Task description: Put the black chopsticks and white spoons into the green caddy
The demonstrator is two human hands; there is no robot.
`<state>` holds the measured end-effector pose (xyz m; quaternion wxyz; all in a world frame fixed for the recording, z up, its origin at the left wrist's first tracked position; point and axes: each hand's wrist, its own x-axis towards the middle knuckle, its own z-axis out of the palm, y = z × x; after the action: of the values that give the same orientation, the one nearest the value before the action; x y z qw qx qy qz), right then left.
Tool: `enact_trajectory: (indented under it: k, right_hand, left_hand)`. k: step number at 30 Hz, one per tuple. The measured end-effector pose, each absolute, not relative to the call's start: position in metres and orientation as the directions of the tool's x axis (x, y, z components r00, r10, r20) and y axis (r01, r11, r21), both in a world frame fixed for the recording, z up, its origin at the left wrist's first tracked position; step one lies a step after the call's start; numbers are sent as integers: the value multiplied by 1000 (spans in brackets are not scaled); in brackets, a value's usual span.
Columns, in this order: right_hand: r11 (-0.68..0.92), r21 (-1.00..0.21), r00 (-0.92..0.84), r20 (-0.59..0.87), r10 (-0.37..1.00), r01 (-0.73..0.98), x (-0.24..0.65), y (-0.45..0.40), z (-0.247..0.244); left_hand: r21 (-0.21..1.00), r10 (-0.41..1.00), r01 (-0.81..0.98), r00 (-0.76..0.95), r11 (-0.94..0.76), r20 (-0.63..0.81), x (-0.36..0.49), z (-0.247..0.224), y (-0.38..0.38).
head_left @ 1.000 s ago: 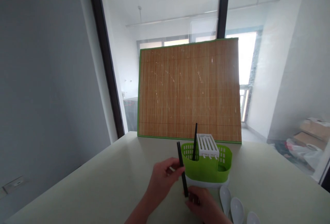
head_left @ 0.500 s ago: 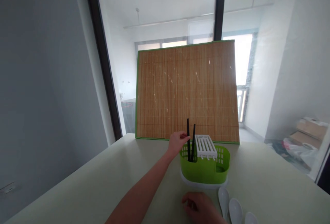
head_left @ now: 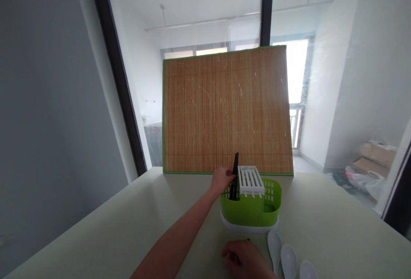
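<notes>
My left hand [head_left: 222, 178] is closed in a pinch on black chopsticks [head_left: 235, 176], which stand in the left compartment of a green utensil caddy [head_left: 247, 212] and lean slightly right. The caddy has a white slatted rack [head_left: 251, 179] across its top and a white base. In front of it, my right hand [head_left: 242, 257] rests low over the table with curled fingers. A small dark tip shows just above that hand, but what its fingers hold is hidden. To its right lie white spoons [head_left: 274, 244].
A bamboo mat [head_left: 224, 112] with green edging stands upright at the back of the pale table [head_left: 128, 227]. Behind it are a dark-framed glass partition and a window. Cardboard boxes [head_left: 377, 157] and bags lie beyond, at the right.
The two chopsticks, apart before, are now close together, the left one lower and shifted right with my left hand. The whole view has shifted a little. My right hand stays low.
</notes>
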<state>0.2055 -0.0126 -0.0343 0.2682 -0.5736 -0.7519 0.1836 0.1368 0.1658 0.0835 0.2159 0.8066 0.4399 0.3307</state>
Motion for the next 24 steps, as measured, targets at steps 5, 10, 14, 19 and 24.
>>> enact_trajectory:
  k: [5, 10, 14, 19, 24]
  right_hand:
    - [283, -576, -205, 197, 959, 767, 205, -11, -35]
    - [278, -578, -204, 192, 960, 767, 205, -11, -32]
    - [287, -596, -194, 216, 957, 750, 204, -13, -31]
    - [230, -690, 21, 335, 942, 686, 210, -10, -25]
    - [229, -806, 197, 390, 900, 546, 223, -2, -24]
  left_hand:
    - [598, 850, 605, 349, -526, 394, 136, 87, 164]
    - [607, 821, 553, 365, -570, 438, 137, 89, 162]
    - [623, 805, 517, 294, -587, 515, 127, 91, 146]
    - [703, 780, 380, 90, -602, 619, 96, 68, 91]
    - [713, 867, 494, 286, -498, 408, 68, 16, 11]
